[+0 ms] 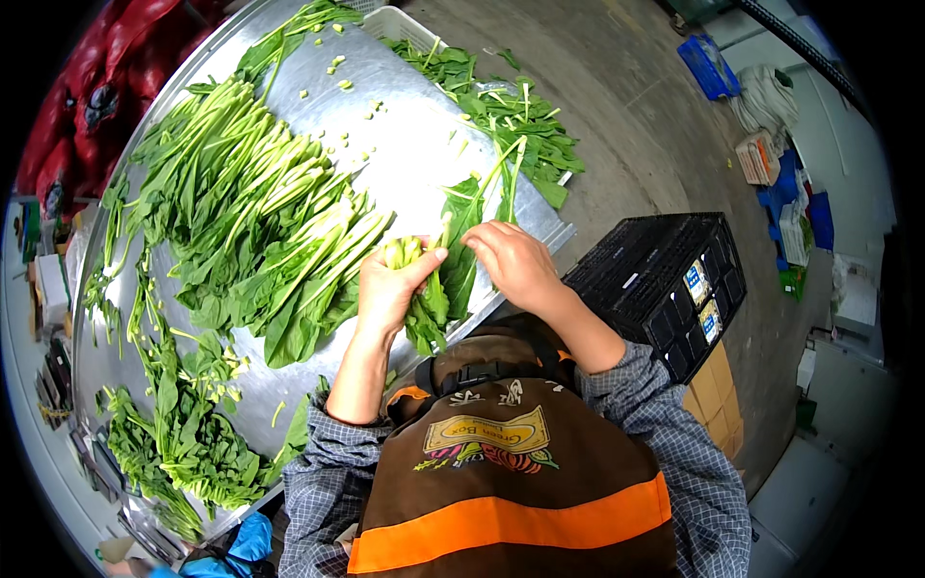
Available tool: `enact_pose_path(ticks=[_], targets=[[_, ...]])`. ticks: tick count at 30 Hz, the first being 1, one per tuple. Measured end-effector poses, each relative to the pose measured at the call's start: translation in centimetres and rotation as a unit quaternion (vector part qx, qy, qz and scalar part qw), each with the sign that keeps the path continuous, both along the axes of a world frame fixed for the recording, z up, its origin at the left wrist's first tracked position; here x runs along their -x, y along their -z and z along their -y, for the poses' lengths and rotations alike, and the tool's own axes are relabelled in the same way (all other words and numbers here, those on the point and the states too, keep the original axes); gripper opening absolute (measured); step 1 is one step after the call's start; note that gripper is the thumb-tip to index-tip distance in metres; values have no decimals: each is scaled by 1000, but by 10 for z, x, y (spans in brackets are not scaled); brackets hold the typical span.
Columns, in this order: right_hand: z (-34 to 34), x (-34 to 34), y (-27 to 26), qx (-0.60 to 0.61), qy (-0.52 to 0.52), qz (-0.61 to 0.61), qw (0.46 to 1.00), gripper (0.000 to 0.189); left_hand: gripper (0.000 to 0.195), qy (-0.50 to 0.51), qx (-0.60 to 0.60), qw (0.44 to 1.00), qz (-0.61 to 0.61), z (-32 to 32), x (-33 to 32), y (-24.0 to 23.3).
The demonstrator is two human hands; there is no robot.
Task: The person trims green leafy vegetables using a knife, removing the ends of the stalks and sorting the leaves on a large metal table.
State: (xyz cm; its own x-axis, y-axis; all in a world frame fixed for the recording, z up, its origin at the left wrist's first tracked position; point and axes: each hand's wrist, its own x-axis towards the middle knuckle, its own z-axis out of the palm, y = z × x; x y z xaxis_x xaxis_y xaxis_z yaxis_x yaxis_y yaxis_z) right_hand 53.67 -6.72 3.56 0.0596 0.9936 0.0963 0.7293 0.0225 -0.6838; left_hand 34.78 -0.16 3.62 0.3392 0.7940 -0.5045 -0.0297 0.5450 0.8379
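My left hand (394, 285) is closed around a small bunch of leafy green stems (428, 311), their pale cut ends up between thumb and fingers. Just to the right, my right hand (514, 264) is raised with curled fingers beside a large green leaf (461, 271); whether its fingertips pinch anything cannot be told. A long heap of leafy greens with pale stems (267, 180) lies on the metal table (405, 144), left of my hands. Short cut stem pieces (345, 84) are scattered beyond it. More loose greens (206, 448) lie at the table's near left.
A white crate (397, 27) and more greens (531, 130) are beyond the table's right edge. Black plastic crates (643, 282) stand at my right, above cardboard boxes (715, 397). Red mesh sacks (115, 65) are piled past the table's far left edge.
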Motion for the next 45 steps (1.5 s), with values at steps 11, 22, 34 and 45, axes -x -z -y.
enact_pose_path(ticks=[11, 22, 34, 45], targets=[[17, -43, 60, 252, 124, -178, 943, 26, 16, -70, 23, 996, 50, -6, 116, 18], [-6, 2, 53, 205, 59, -168, 962, 27, 47, 241, -389, 664, -591, -74, 37, 76], [-19, 2, -36, -58, 31, -106, 992, 15, 29, 122, -63, 991, -5, -54, 45, -52], [-20, -19, 4, -47, -57, -55, 996, 15, 37, 172, 25, 985, 8, -31, 12, -24]])
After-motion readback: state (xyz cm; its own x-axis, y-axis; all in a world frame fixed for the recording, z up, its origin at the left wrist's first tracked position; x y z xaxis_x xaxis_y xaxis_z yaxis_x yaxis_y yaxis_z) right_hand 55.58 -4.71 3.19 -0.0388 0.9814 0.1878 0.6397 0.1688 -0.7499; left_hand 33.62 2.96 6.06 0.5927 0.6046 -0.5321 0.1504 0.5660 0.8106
